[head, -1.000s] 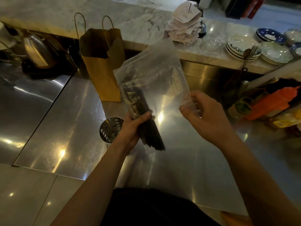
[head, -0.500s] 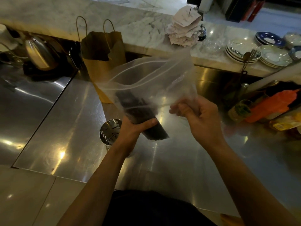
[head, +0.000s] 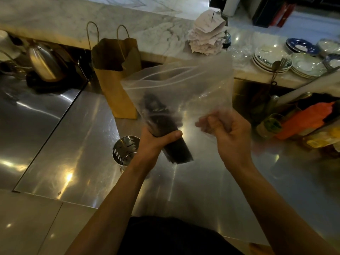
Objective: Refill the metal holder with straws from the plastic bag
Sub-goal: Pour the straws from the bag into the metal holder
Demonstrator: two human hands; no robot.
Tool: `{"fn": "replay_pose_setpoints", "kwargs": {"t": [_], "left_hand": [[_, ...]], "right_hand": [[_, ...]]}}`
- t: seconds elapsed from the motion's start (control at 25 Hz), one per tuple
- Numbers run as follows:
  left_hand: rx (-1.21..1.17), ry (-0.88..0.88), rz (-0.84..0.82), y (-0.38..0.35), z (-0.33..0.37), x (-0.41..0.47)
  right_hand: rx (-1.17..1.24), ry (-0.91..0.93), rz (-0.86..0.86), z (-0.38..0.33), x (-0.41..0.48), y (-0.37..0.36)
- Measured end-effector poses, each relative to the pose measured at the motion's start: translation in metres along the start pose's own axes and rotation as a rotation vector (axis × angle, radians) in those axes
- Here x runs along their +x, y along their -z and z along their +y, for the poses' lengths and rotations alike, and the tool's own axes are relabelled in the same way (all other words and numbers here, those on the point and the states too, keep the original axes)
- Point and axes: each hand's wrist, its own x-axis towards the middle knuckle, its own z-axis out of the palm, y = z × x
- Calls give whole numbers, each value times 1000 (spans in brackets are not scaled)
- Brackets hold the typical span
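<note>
Steel counter below; left hand grips straws; right hand pinches plastic bag

Dim, warm indoor light, from above judging by the reflections. The steel counter throws back small yellow hot spots at lower left, plus one bright flare just behind the plastic bag. The bag reads milky w/ pale streaks of glare, and the straws inside are near-black, no detail. The marble top at the back is lighter and cooler. The right hand is slightly smeared at the fingers, and the plates at far right are soft. Wide-angle bend: counter seams slant and curve, forearms stretch toward the bottom corners. Bottom centre is crushed to black.
</note>
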Motion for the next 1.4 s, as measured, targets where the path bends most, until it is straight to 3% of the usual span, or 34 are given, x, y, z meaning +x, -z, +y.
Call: {"fn": "replay_pose_setpoints", "kwargs": {"t": [0.24, 0.52, 0.72, 0.96, 1.24, 1.4], "left_hand": [[12, 24, 4, -6, 3, 3], [87, -26, 61, -4, 9, 3], [63, 29, 77, 1, 1, 3], [-133, 156, 10, 7, -16, 2], [-67, 139, -53, 16, -22, -4], [-63, 171, -17, 17, -28, -3]], "right_hand": [[31, 34, 46, 2, 2, 2], [179, -259, 31, 24, 1, 1], [92, -206, -12, 22, 1, -2], [94, -128, -75, 3, -1, -4], [-68, 102, -4, -2, -6, -6], [-30, 55, -27, -3, -6, -8]]}}
